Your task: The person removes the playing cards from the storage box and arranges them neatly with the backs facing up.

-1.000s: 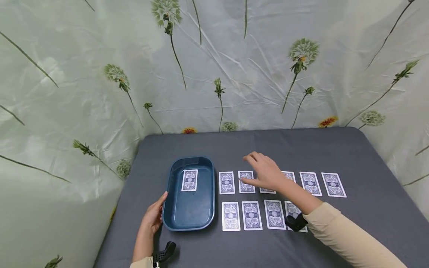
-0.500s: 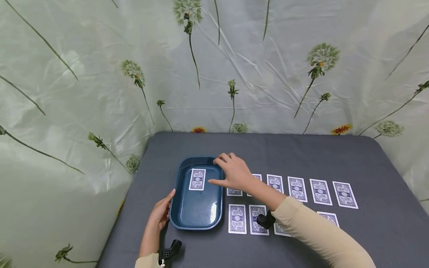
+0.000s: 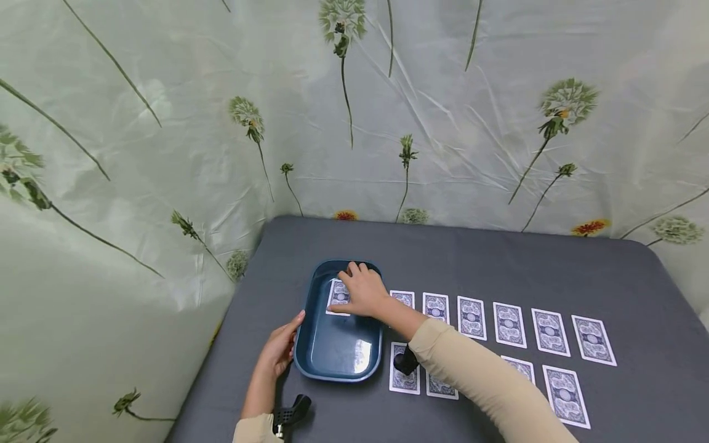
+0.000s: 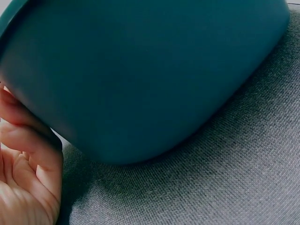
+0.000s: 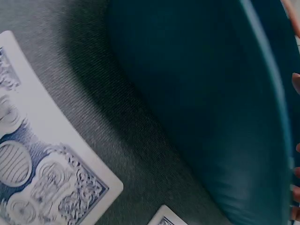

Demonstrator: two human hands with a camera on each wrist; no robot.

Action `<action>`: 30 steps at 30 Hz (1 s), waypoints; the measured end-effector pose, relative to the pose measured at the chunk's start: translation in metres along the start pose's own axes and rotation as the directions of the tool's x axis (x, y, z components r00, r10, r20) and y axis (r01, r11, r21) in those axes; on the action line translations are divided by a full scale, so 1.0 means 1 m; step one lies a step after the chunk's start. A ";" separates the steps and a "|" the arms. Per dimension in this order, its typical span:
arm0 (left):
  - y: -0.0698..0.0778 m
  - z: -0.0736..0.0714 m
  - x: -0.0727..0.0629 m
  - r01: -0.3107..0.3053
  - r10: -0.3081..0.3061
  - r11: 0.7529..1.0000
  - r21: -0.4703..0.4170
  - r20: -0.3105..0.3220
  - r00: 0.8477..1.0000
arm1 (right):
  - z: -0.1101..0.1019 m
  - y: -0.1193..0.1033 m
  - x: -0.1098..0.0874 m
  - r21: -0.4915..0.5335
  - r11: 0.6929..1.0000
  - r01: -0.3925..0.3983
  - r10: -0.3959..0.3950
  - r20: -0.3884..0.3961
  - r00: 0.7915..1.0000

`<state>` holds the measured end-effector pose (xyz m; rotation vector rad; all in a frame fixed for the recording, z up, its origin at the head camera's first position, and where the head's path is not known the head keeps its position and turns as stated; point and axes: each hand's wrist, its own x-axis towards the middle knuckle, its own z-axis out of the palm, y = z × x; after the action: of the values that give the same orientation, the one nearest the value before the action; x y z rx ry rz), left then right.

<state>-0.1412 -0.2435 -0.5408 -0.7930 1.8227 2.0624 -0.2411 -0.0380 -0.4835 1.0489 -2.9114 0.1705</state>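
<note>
A dark blue tray (image 3: 332, 351) stands on the left part of the grey table. My left hand (image 3: 279, 347) grips its left side, thumb at the rim; in the left wrist view the curled fingers (image 4: 35, 147) lie against the outer wall. One blue-and-white playing card (image 3: 336, 296) rests face down inside, near the far end. Over this card reaches my right hand (image 3: 362, 292), fingers and thumb spread apart, hiding its right part. Only bits of the right fingertips (image 5: 296, 82) show past the rim in the right wrist view.
Right of the tray, several face-down cards form a far row (image 3: 509, 324) and a near row (image 3: 566, 395). My right sleeve (image 3: 476, 381) covers part of the near row. A patterned curtain (image 3: 443, 123) hangs behind the table.
My right hand has moved left from above the far card row, across the tray's right rim, to over the card inside. The left hand stays on the tray; the head view has shifted.
</note>
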 end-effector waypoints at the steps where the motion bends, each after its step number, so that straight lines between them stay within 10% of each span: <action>1: 0.000 0.001 0.000 0.001 -0.001 1.000 0.007 0.000 1.000 | 0.003 0.000 0.001 0.001 1.000 -0.012 0.012 0.009 1.000; 12: -0.002 0.005 0.001 0.012 -0.013 1.000 0.023 0.011 1.000 | 0.032 -0.005 0.010 -0.011 0.993 -0.115 0.114 0.201 0.973; 30: -0.001 -0.003 0.001 -0.061 0.061 0.998 -0.001 0.050 0.997 | 0.035 -0.013 0.019 0.177 0.964 -0.196 0.161 0.195 0.967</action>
<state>-0.1409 -0.2462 -0.5420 -0.6875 1.8430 2.0997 -0.2472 -0.0643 -0.5157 0.8608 -3.2080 0.3958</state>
